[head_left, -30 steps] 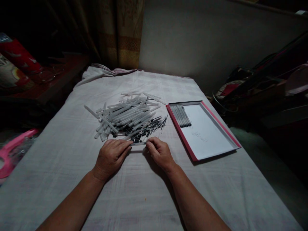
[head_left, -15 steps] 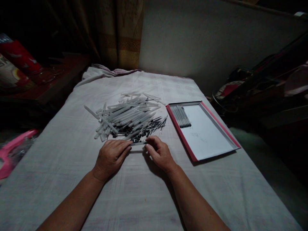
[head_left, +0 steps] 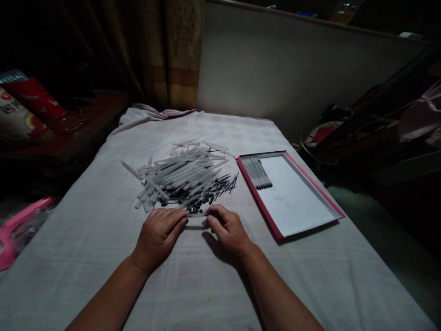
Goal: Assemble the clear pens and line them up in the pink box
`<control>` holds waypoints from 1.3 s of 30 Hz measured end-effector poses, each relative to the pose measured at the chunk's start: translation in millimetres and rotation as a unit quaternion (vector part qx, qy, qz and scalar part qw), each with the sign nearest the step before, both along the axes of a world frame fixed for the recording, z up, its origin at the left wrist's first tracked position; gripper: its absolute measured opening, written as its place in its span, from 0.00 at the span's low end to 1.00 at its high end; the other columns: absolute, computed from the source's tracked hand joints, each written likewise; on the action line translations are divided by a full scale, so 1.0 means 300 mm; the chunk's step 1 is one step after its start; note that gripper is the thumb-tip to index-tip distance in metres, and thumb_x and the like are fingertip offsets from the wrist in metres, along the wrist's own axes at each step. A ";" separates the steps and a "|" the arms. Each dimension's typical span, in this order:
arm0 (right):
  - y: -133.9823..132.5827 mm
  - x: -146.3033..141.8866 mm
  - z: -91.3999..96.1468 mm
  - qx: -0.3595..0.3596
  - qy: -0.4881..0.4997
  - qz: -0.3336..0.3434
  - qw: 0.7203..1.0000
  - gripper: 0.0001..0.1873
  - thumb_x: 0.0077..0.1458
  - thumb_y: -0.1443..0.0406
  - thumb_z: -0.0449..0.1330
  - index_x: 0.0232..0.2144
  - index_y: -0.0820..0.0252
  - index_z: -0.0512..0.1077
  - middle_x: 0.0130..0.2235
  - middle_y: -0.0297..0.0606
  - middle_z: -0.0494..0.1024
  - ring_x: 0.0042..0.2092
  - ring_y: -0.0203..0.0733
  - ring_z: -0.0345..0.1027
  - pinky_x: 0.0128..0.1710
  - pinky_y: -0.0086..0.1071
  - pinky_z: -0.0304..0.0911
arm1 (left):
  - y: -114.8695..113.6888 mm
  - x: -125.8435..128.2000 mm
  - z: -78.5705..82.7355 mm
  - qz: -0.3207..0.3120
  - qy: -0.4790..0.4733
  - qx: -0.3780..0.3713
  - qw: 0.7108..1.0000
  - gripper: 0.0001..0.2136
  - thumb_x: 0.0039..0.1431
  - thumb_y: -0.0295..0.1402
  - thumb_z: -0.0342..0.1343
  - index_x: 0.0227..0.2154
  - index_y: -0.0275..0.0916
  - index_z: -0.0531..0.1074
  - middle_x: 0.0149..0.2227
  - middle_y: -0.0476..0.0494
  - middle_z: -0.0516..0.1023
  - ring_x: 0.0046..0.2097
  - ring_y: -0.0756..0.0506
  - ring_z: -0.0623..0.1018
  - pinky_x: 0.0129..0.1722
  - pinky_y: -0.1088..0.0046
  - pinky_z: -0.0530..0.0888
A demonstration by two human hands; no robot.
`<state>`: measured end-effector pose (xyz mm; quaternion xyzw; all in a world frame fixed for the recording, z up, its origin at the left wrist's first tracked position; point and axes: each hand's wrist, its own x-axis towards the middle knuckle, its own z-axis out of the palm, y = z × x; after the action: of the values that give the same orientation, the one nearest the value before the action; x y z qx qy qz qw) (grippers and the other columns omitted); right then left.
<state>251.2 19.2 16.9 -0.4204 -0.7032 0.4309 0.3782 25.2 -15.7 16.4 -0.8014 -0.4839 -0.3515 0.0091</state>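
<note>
My left hand (head_left: 159, 235) and my right hand (head_left: 227, 226) rest on a cloth-covered table (head_left: 103, 257), fingers pinched on the two ends of one clear pen barrel (head_left: 197, 214) held level between them. Just beyond lies a loose heap of clear pen barrels (head_left: 179, 171) with small black pen parts (head_left: 206, 195) at its near right edge. To the right sits a shallow red-edged tray (head_left: 310, 209) with a white floor. A short row of finished pens (head_left: 259, 173) lies in its far left corner.
A curtain (head_left: 172, 50) and a grey wall stand behind the table. Red and white packages (head_left: 20, 110) lie on a dark shelf at the left. A pink plastic item (head_left: 17, 225) is at the left edge. Dark clutter fills the right side.
The camera has tilted up slightly, so everything sits a little lower in view. Both hands keep their pinch on the same barrel and have barely shifted.
</note>
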 end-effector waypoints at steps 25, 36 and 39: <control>0.008 -0.005 -0.023 0.040 -0.065 -0.006 0.997 0.17 0.62 0.58 0.50 0.23 0.57 0.64 0.23 0.31 0.67 0.27 0.35 0.62 0.29 0.27 0.56 | 0.004 -0.003 -0.007 -0.013 -0.005 0.007 1.000 0.09 0.67 0.35 0.54 0.43 0.42 0.78 0.38 0.43 0.85 0.39 0.45 0.82 0.41 0.66 0.72; 0.009 -0.018 -0.033 0.033 -0.049 0.003 0.998 0.14 0.61 0.59 0.54 0.31 0.58 0.75 0.29 0.36 0.78 0.32 0.38 0.71 0.36 0.28 0.62 | 0.010 -0.007 -0.013 -0.006 0.027 -0.002 1.000 0.12 0.66 0.38 0.54 0.48 0.44 0.76 0.43 0.42 0.83 0.45 0.42 0.80 0.47 0.63 0.72; 0.017 -0.015 -0.042 0.028 -0.032 -0.035 0.998 0.15 0.61 0.58 0.53 0.29 0.59 0.75 0.28 0.35 0.77 0.31 0.38 0.70 0.34 0.28 0.62 | 0.036 -0.066 -0.010 0.107 0.005 -0.009 0.994 0.16 0.66 0.41 0.51 0.52 0.44 0.74 0.51 0.38 0.79 0.53 0.38 0.76 0.55 0.56 0.69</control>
<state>246.8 24.2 4.3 -0.4472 -0.7119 0.3838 0.3820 5.3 -5.0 13.4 -0.7472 -0.5697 -0.3397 0.0419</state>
